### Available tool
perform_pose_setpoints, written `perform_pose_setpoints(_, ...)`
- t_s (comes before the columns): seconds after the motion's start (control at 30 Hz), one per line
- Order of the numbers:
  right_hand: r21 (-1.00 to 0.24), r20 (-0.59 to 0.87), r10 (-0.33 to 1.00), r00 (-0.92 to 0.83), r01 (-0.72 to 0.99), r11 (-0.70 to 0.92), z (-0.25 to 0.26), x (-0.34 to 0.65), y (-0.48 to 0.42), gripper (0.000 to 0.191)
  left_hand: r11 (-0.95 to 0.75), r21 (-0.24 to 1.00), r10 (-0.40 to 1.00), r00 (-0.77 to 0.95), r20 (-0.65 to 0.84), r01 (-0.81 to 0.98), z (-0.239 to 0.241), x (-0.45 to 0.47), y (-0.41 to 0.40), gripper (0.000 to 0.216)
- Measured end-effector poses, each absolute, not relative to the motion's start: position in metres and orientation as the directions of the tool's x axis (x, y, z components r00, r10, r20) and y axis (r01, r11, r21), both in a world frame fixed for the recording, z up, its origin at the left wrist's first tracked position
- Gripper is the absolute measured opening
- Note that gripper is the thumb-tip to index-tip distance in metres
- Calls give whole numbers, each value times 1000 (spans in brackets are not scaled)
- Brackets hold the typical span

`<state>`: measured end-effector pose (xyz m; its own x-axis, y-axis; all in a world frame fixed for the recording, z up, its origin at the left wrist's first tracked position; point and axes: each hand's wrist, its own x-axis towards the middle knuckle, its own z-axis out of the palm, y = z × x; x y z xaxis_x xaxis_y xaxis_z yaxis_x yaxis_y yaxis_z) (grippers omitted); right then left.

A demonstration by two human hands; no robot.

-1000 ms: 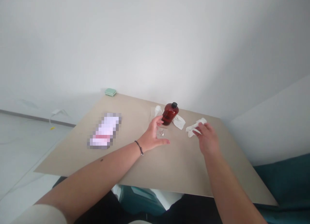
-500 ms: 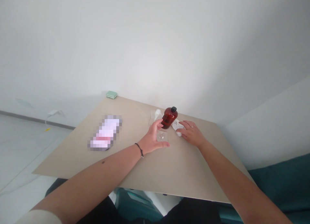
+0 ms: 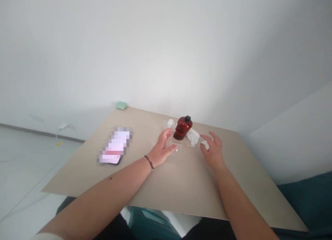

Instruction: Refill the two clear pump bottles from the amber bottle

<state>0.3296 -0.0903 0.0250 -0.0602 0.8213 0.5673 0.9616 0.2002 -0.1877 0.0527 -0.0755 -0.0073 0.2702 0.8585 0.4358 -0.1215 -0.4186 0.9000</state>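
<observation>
Two hands met around a brown bottle on the counter.

We held our left hand [image 3: 163,149] half-curled about a small clear glass [image 3: 175,150] on the beige counter [image 3: 181,188], thumb on one side and fingers on the other. The glass showed so faintly that we could not tell whether the hand truly gripped it. Our right hand [image 3: 213,149] hovered open, fingers spread, just beside a crumpled white tissue [image 3: 193,137]. A brown bottle [image 3: 183,128] with a black cap stood upright just behind the glass. A phone [image 3: 115,148] lay well to the left, and a small green case [image 3: 121,105] sat at the far corner.
</observation>
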Motion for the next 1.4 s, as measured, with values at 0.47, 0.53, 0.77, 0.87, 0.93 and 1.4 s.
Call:
perform_pose_setpoints(0.47, -645, 497, 855, 147, 722, 251, -16, 283, -191, 23, -333, 801, 923, -2, 385, 499, -11, 19, -35, 79)
perform_pose_setpoints(0.53, -658, 486, 863, 134, 706, 261, -16, 281, -189, 25, -373, 784, 903, -2, 430, 496, -11, 18, -43, 72)
perform_pose_setpoints(0.77, -688, 555, 824, 114, 620, 377, 16, 263, -138, 38, -523, 703, 836, 129, 533, 483, -19, 16, -62, 50)
perform_pose_setpoints(0.87, -693, 561, 817, 131, 615, 377, 37, 252, -91, 49, -505, 710, 848, 131, 513, 490, -21, 18, -59, 46)
perform_pose_setpoints(0.93, -694, 527, 842, 113, 629, 350, 46, 246, -62, 63, -503, 714, 851, 135, 507, 487, -21, 18, -57, 45)
perform_pose_setpoints(1.4, -694, 429, 888, 165, 689, 208, 72, 252, -41, 70, -550, 699, 817, 120, 565, 457, -21, 18, -56, 44)
